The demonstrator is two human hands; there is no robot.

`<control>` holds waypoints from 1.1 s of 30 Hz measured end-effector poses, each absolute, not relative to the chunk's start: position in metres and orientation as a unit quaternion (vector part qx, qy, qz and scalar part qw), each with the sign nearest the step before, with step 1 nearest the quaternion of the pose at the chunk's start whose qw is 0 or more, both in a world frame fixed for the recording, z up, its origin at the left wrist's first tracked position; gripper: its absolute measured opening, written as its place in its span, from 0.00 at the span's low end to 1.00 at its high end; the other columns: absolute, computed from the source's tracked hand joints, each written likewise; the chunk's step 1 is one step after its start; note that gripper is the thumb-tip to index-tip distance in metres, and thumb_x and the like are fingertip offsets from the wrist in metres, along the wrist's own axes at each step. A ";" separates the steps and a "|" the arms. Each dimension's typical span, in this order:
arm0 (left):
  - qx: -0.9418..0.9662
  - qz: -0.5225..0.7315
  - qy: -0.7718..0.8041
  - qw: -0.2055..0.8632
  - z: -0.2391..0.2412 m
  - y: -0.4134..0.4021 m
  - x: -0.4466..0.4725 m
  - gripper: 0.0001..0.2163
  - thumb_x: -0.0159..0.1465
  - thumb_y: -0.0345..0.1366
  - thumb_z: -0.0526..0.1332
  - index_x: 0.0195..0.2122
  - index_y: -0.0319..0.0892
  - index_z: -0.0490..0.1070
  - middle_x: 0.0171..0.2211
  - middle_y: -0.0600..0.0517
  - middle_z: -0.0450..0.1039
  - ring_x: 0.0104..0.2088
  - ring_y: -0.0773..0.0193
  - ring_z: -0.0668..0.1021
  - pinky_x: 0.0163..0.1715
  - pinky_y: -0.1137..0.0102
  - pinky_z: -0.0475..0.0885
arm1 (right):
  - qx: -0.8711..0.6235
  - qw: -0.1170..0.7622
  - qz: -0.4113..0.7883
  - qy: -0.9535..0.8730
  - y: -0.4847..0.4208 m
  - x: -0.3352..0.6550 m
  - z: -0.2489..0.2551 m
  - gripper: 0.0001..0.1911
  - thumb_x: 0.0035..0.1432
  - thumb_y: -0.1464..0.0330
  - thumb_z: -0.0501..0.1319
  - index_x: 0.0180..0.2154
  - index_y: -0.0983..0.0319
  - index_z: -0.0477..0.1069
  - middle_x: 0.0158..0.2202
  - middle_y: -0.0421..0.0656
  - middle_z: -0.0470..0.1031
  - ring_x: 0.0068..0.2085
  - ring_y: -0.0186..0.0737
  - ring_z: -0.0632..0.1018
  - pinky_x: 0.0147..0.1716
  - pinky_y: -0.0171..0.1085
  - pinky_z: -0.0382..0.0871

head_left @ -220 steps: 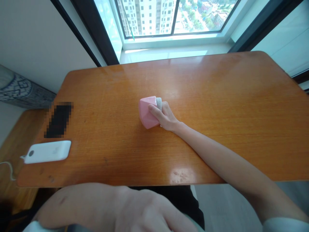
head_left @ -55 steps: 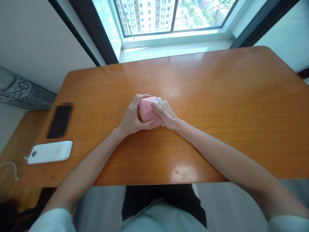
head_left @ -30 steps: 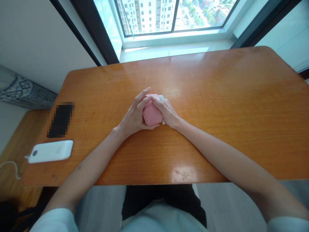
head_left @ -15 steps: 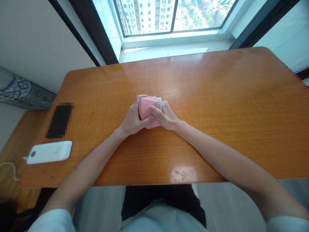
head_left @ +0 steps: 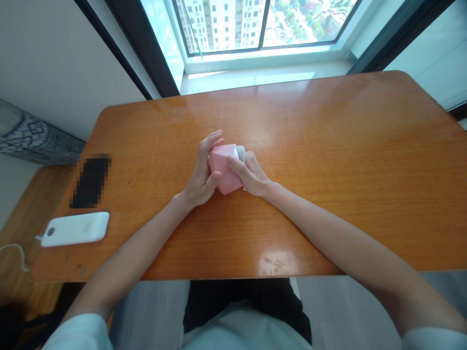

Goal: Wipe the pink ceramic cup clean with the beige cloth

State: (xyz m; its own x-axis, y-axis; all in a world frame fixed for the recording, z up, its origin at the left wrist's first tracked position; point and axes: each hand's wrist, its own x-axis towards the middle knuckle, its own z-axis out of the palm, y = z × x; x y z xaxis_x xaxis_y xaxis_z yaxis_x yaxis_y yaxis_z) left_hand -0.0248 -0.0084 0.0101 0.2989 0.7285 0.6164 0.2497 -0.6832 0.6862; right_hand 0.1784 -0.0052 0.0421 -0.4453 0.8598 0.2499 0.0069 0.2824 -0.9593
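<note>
I've got the held obj [head_left: 223,156] approx mid-tbl, btwn L hand [head_left: 200,180] on its left & R hand [head_left: 254,176] on its right, R thumb across it. Table [head_left: 350,150] also has, on its left side, a pixelated item [head_left: 90,182], w/ a flat device [head_left: 77,229] just nearer. I see a cable [head_left: 22,253] farther left, past tbl's edge. Cushion-like item [head_left: 34,131] far left, off tbl. Window [head_left: 233,29] far, sill [head_left: 251,83] btwn it & tbl's far edge. Lap [head_left: 246,296] at near edge, approx ctr.
</note>
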 end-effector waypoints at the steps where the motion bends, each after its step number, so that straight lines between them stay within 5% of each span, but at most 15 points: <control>1: 0.798 0.485 0.295 0.201 0.008 -0.005 -0.028 0.50 0.64 0.80 0.62 0.79 0.57 0.59 0.80 0.38 0.60 0.78 0.35 0.69 0.76 0.37 0.69 | -0.324 0.420 0.519 -0.671 -0.005 0.178 0.042 0.33 0.73 0.36 0.59 0.31 0.57 0.65 0.28 0.36 0.64 0.30 0.35 0.66 0.30 0.38 0.61; 5: 0.849 0.445 0.269 0.096 0.003 0.003 -0.034 0.63 0.50 0.76 0.78 0.81 0.61 0.52 0.79 0.39 0.59 0.79 0.32 0.68 0.76 0.36 0.68 | -0.341 0.427 0.544 -0.637 -0.002 0.177 0.041 0.33 0.75 0.37 0.56 0.36 0.58 0.71 0.30 0.37 0.68 0.31 0.35 0.67 0.31 0.37 0.64; 9: 0.848 0.444 0.279 0.073 0.007 -0.001 -0.031 0.58 0.55 0.64 0.82 0.80 0.57 0.54 0.74 0.40 0.65 0.73 0.39 0.74 0.73 0.42 0.75 | -0.343 0.441 0.531 -0.637 0.001 0.176 0.036 0.33 0.77 0.38 0.55 0.37 0.60 0.72 0.31 0.37 0.69 0.32 0.34 0.67 0.33 0.38 0.64; 13: 0.829 0.470 0.284 0.107 0.015 -0.006 -0.026 0.56 0.51 0.64 0.84 0.76 0.53 0.61 0.68 0.41 0.71 0.67 0.40 0.78 0.68 0.43 0.78 | -0.329 0.443 0.526 -0.647 0.001 0.177 0.033 0.33 0.76 0.37 0.56 0.37 0.59 0.72 0.32 0.38 0.69 0.32 0.35 0.66 0.32 0.39 0.63; 22: 0.736 0.453 0.382 0.327 0.023 -0.019 -0.021 0.34 0.72 0.68 0.64 0.65 0.46 0.70 0.54 0.43 0.83 0.47 0.51 0.86 0.51 0.57 0.80 | -0.304 0.412 0.472 -0.718 -0.003 0.178 0.038 0.35 0.75 0.36 0.55 0.30 0.57 0.65 0.30 0.39 0.69 0.33 0.37 0.69 0.34 0.39 0.64; 33: 0.644 0.440 0.420 0.464 0.032 -0.019 -0.017 0.33 0.76 0.71 0.53 0.46 0.45 0.79 0.43 0.45 0.84 0.48 0.49 0.86 0.49 0.56 0.85 | -0.280 0.422 0.411 -0.758 -0.005 0.178 0.037 0.33 0.74 0.37 0.56 0.29 0.56 0.61 0.28 0.38 0.65 0.31 0.37 0.66 0.35 0.41 0.61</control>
